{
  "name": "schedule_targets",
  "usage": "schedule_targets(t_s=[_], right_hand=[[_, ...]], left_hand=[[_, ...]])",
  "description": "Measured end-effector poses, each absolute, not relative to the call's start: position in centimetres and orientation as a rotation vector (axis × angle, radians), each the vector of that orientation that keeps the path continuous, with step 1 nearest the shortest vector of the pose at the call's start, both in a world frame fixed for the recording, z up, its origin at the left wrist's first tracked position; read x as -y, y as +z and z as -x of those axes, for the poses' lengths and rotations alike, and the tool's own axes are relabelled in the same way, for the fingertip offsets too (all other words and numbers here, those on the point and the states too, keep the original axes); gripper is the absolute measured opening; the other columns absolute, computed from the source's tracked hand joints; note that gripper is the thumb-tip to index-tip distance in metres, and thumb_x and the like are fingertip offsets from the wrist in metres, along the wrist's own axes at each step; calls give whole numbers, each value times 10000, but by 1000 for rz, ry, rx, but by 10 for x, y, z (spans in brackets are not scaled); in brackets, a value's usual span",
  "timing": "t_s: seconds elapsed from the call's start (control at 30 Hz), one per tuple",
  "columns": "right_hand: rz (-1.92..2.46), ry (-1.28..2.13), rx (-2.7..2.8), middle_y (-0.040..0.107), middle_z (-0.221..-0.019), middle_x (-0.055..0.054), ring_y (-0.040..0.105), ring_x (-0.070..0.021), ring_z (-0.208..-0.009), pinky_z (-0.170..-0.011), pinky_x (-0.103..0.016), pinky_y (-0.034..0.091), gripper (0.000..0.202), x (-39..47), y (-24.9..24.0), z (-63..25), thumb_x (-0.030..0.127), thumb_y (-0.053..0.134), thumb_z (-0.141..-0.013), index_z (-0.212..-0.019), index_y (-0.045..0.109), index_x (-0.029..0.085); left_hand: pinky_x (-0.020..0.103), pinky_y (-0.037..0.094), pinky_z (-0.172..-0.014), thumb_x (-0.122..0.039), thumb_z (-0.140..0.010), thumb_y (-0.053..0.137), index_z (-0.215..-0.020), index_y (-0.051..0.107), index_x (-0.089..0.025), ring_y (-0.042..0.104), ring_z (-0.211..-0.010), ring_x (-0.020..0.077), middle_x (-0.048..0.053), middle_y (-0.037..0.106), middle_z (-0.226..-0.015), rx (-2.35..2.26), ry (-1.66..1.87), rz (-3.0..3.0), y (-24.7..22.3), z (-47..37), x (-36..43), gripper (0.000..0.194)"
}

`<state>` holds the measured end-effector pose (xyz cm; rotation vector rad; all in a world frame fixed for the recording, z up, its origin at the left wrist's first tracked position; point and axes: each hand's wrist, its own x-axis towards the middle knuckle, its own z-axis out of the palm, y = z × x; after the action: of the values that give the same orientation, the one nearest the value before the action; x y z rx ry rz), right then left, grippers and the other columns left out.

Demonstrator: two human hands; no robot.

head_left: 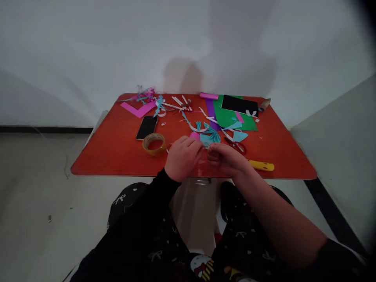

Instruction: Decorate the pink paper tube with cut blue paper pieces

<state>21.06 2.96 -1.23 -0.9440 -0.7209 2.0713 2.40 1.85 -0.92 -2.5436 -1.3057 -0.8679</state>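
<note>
At the table's near edge my left hand [183, 157] and my right hand [225, 158] face each other, fingertips close together. Both are closed, with fingers curled in a pinch. A small pale, see-through bit [206, 144] shows between the fingertips; I cannot make out what it is. Just beyond lie folded teal paper [212, 135] and a piece of pink paper [194, 135], partly hidden by my left hand. A roll of yellowish tape [154, 144] stands left of my left hand. Right of my right hand are dark-handled scissors [237, 146] and a yellow cutter-like tool [261, 165], its near end hidden.
The red table [117, 156] backs onto a wall. A phone [147, 127] lies at left, near a pink paper angle [138, 110] and shredded scraps [147, 94]. Green paper [219, 113], a black sheet [239, 104] and a rolled pink paper [208, 96] occupy the back right.
</note>
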Motion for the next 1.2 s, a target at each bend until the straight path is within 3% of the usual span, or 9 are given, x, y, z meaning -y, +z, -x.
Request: schedule_targets(t_s=[0.57,1.2], right_hand=[[992,2182,602,290,-568,93,173,-52,-509,-393,-148,143,401,-27,1,-220,207,797,-660,-627,397,209],[978,2188,656,263,-581,93,161,-52,-510,-392,-153,148,412,-20,5,-227,235,812,-653,-621,402,209]], left_hand=[[415,409,-852,-364,-1040,528,-927,747,-235,626,-904,233,58,771,-924,1331,-839,2567,-7,-23,-14,278],[435,386,-871,-333,-1005,588,-966,768,-292,618,-951,232,26,790,-963,1285,-896,2571,-9,-18,-11,189]])
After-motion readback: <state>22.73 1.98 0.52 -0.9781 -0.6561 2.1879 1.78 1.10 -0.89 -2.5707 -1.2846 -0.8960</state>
